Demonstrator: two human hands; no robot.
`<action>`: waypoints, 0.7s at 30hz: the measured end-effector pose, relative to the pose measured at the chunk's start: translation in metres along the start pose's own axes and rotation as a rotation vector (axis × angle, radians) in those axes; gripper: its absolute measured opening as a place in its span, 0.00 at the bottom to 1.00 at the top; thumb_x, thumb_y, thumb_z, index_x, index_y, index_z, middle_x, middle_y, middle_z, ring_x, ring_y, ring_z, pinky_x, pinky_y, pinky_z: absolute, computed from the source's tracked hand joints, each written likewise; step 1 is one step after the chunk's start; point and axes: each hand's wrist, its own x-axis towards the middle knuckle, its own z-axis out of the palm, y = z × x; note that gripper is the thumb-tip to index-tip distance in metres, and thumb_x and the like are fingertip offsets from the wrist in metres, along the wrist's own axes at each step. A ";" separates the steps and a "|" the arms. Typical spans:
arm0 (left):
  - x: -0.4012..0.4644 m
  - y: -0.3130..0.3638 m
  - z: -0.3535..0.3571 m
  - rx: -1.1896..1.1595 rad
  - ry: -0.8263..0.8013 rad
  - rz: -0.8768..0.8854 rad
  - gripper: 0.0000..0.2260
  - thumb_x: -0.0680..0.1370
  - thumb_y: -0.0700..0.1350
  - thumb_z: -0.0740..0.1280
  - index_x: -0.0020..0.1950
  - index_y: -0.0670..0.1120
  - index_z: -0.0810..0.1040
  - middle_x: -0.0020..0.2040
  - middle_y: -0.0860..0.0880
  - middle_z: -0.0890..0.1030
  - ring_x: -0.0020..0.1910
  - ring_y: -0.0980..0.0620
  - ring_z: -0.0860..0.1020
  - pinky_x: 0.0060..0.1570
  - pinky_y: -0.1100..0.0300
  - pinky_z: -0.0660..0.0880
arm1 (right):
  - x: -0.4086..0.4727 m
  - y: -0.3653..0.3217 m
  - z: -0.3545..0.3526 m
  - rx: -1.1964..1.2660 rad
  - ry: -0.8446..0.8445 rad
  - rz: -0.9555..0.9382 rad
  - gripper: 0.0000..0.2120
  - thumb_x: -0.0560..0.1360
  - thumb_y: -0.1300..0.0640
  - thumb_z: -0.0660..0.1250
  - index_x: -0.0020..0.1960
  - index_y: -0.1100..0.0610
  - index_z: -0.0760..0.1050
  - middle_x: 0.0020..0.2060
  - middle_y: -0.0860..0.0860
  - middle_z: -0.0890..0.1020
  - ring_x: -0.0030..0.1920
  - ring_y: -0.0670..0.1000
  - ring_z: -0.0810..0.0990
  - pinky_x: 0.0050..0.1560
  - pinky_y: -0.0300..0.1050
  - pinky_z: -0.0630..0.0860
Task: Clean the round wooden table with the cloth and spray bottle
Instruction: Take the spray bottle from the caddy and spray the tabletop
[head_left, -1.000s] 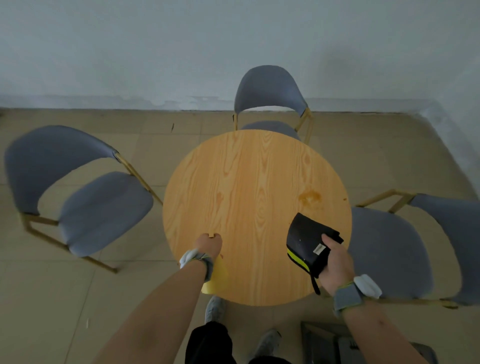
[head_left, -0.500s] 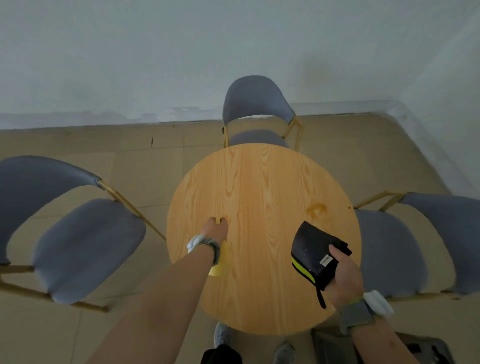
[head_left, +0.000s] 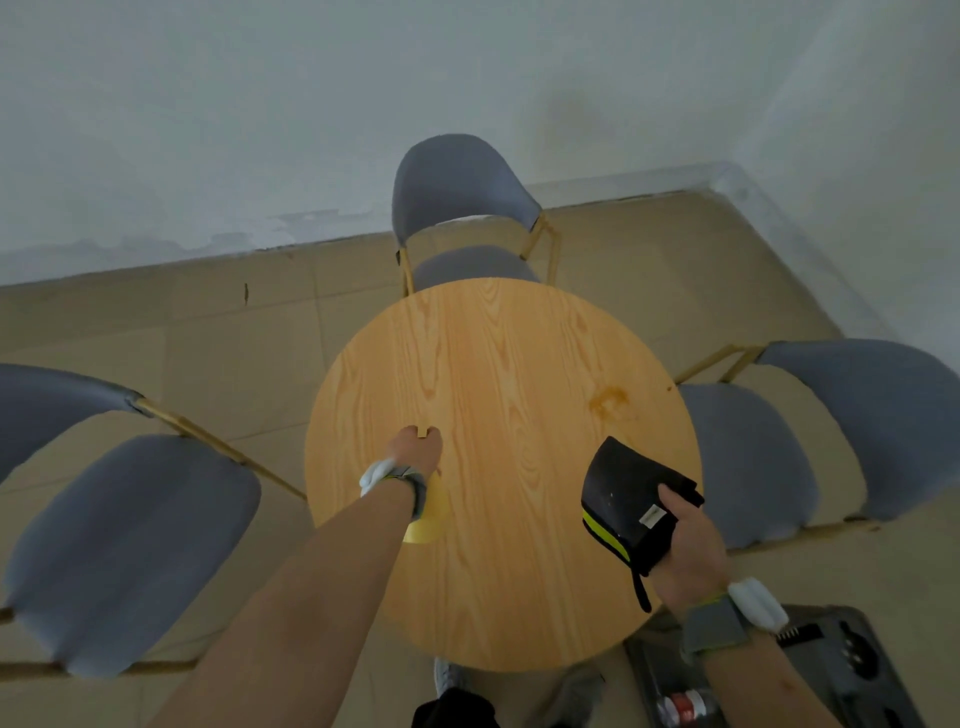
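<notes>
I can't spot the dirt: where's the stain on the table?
The orange stain sits on the round table's right side, just beyond the black cloth.

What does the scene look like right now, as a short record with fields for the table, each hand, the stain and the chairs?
table: round wooden table, seen from above
left hand: left hand grips a yellow spray bottle, mostly hidden under the wrist
right hand: right hand holds a folded black cloth with a yellow stripe
stain: orange-brown stain beyond the cloth, not yet wiped
chairs: three grey chairs around the table
</notes>
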 end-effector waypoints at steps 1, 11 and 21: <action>-0.002 0.003 0.003 -0.012 0.002 0.013 0.27 0.83 0.53 0.57 0.80 0.42 0.61 0.44 0.44 0.82 0.41 0.44 0.84 0.48 0.48 0.82 | -0.001 0.000 -0.002 0.016 -0.004 -0.012 0.19 0.83 0.55 0.61 0.72 0.59 0.70 0.67 0.59 0.77 0.66 0.63 0.76 0.70 0.60 0.70; -0.056 0.039 0.059 0.076 -0.060 0.125 0.28 0.84 0.53 0.57 0.81 0.43 0.57 0.47 0.40 0.84 0.46 0.42 0.85 0.51 0.46 0.83 | -0.012 -0.013 -0.051 0.160 0.076 -0.081 0.22 0.82 0.55 0.62 0.74 0.61 0.68 0.67 0.61 0.76 0.65 0.64 0.76 0.69 0.64 0.70; -0.150 0.081 0.173 0.147 -0.075 0.277 0.26 0.84 0.55 0.58 0.79 0.45 0.64 0.51 0.43 0.83 0.42 0.45 0.85 0.51 0.45 0.83 | -0.026 -0.045 -0.178 0.344 0.093 -0.084 0.14 0.81 0.57 0.63 0.66 0.59 0.74 0.54 0.57 0.83 0.54 0.61 0.82 0.58 0.59 0.78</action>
